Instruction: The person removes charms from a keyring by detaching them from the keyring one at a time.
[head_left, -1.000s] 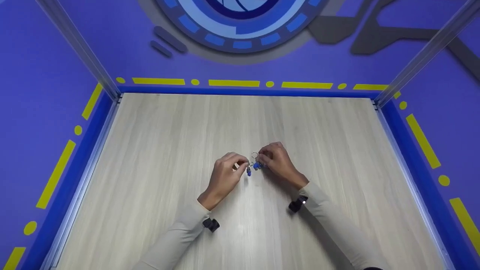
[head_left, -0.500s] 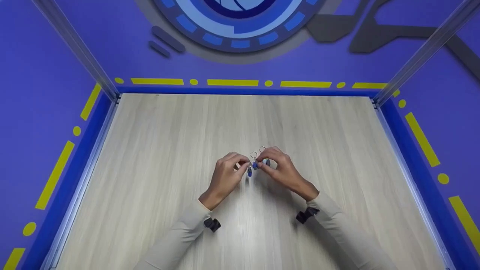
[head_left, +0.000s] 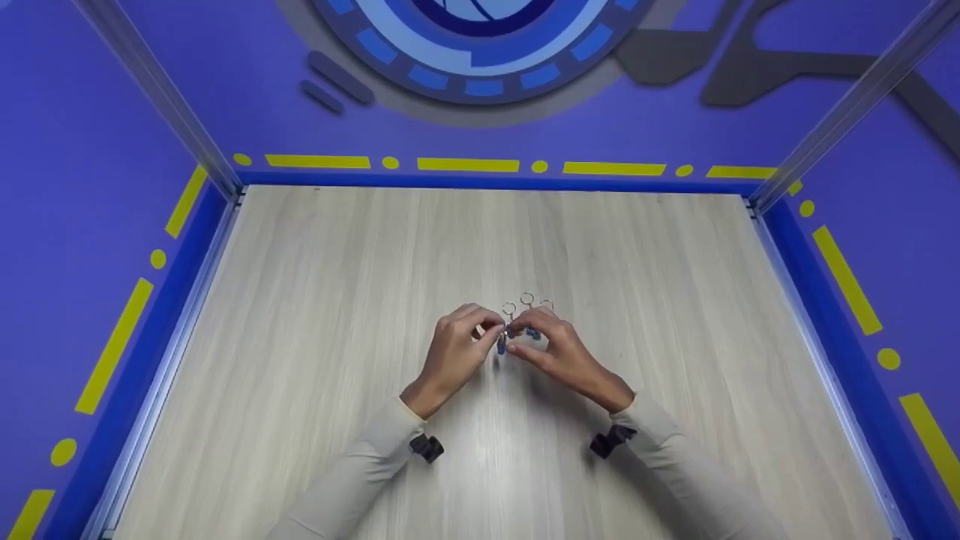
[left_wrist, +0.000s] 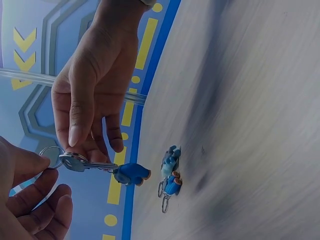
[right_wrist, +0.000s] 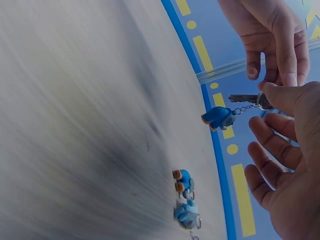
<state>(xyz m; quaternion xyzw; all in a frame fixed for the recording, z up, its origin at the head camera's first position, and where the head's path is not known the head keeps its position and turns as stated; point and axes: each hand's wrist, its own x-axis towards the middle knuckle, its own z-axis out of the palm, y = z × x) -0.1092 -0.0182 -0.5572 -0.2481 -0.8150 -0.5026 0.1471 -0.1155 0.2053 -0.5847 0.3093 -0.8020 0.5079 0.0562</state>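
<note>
In the head view, my left hand point(head_left: 454, 352) pinches the ring of a keychain between thumb and finger. A metal key point(left_wrist: 95, 165) and a small blue animal figure point(left_wrist: 132, 173) hang from that ring point(left_wrist: 50, 155). Right beside it is my right hand point(head_left: 566, 356), thumb and fingers apart, close by the key; whether a fingertip touches it is hard to tell. On the tabletop below, a light-blue figure point(left_wrist: 170, 160) and a darker blue figure point(left_wrist: 173, 185) with orange feet stand close together. Metal rings point(head_left: 527, 298) show just beyond my right hand, which partly covers the pieces.
The work lies near the middle of a pale wood-grain table point(head_left: 330, 262). A blue back wall point(head_left: 480, 139) with yellow markings and blue side walls enclose it. A metal post point(head_left: 161, 97) stands at the left rear corner. Black cameras point(head_left: 613, 441) sit on both wrists.
My right hand has shifted slightly toward the body and its thumb and finger have parted. More rings now show behind it. My left hand stays nearly in place, pinching the keychain.
</note>
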